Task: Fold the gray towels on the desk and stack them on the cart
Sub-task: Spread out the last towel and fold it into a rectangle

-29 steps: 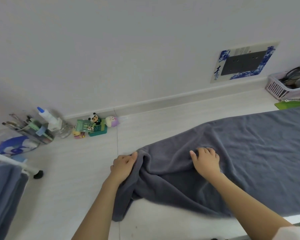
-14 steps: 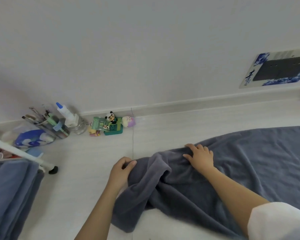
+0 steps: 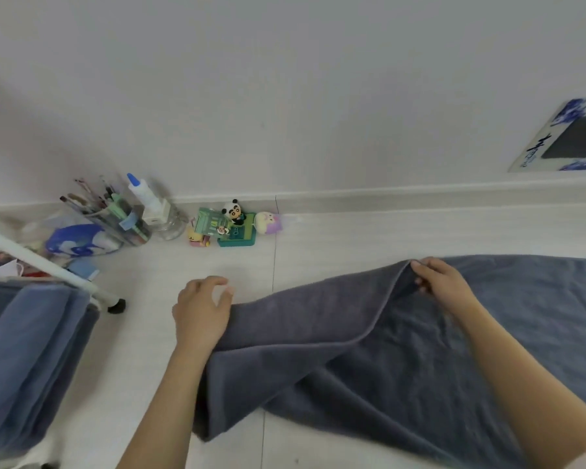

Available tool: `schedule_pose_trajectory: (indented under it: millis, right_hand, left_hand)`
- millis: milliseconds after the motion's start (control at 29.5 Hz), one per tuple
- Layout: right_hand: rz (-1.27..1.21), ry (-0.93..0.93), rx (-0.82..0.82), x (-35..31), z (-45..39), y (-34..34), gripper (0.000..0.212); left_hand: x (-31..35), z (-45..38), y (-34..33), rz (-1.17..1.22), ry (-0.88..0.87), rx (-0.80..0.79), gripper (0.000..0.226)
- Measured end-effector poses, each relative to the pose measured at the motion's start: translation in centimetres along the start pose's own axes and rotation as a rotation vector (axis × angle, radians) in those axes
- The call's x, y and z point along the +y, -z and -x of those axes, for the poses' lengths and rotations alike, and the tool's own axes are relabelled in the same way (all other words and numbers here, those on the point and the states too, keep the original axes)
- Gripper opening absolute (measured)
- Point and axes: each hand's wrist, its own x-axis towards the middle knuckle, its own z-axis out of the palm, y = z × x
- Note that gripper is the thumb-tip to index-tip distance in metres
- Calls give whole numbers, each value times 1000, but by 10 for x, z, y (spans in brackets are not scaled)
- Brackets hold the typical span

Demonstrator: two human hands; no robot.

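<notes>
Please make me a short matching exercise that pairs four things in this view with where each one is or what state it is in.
Things:
1. gray towel
2. panda figurine
3. folded towels
4. right hand

Places or states:
A. stacked on the cart at the left edge
B. pinching a hemmed towel edge
C. spread on the desk, one end turned over
D. standing by the back wall on a green base

Pairs: 1-C, 2-D, 3-A, 4-B
</notes>
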Motion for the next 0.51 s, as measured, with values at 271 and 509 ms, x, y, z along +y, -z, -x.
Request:
schedule_pose_trajectory:
  millis: [271,509]
  right_hand:
    - [242,-49,-174,9,3,-43,15]
    - [310,-65,-140,8,7,-38,13]
  left_hand:
    - [3,44,-41,95,-158,-684,31]
    - [-8,43,-24,-96,-136,-919,29]
